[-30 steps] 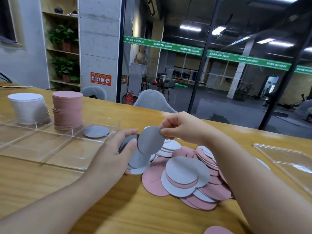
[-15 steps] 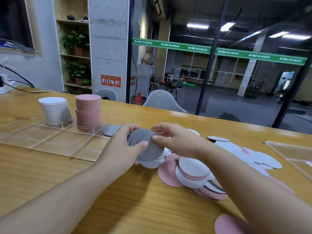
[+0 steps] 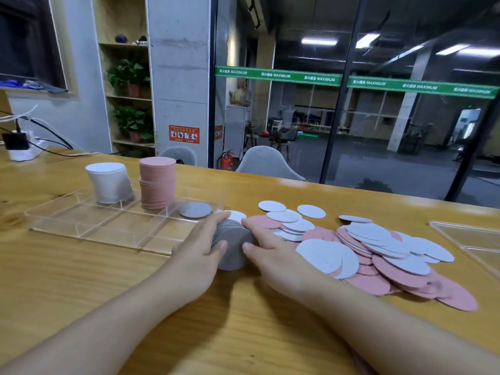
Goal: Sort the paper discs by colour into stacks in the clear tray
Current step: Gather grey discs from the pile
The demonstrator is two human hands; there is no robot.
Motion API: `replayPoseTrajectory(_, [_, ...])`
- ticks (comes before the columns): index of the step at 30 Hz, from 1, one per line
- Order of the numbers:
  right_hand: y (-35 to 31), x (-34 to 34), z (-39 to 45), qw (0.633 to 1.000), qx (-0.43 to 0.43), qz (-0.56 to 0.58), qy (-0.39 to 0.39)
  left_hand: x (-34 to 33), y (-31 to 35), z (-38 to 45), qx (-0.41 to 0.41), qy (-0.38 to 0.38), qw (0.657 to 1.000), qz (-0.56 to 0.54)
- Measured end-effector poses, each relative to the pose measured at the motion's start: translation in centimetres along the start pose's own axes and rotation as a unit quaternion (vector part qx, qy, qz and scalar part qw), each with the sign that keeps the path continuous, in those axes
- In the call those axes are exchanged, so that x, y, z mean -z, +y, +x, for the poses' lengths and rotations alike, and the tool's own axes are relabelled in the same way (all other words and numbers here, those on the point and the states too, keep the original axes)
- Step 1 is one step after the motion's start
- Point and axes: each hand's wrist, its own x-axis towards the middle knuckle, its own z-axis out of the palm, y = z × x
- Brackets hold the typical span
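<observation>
Wooden bench [image 3: 81, 280] carries loose pink and white discs [image 3: 378, 255]; left hand [image 3: 197, 253] and right hand [image 3: 273, 253] clamp a matte grey stack [image 3: 232, 247] beside the tray [image 3: 89, 226].

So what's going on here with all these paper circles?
A person is sorting paper discs by colour. Both hands, left and right, squeeze a small bundle of grey discs on the wooden table. The clear tray already holds a white stack, a pink stack and a low grey pile. A loose heap of pink and white discs remains unsorted.
</observation>
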Motion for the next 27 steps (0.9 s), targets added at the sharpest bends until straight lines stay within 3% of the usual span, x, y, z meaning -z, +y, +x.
replayPoseTrajectory(6, [0.0, 0.1, -0.2, 0.998, -0.002, -0.026, -0.049, -0.5, -0.2, 0.0, -0.001, -0.03, 0.999, -0.044])
replayPoseTrajectory(10, [0.6, 0.1, 0.1, 0.998, 0.024, -0.055, -0.014, 0.0, -0.1, 0.2, -0.007, -0.05, 0.998, -0.037])
replayPoseTrajectory(15, [1.2, 0.1, 0.9, 0.995, 0.065, 0.004, 0.081, 0.7, -0.2, 0.1, -0.049, -0.02, 0.994, 0.1])
replayPoseTrajectory(21, [0.8, 0.3, 0.8, 0.99, 0.087, 0.019, 0.111, 0.6, 0.8, -0.8, -0.132, -0.043, 0.97, 0.202])
replayPoseTrajectory(27, [0.4, 0.9, 0.8, 0.984, 0.081, 0.11, 0.113, -0.3, 1.3, -0.1, -0.136, 0.01, 0.941, 0.311])
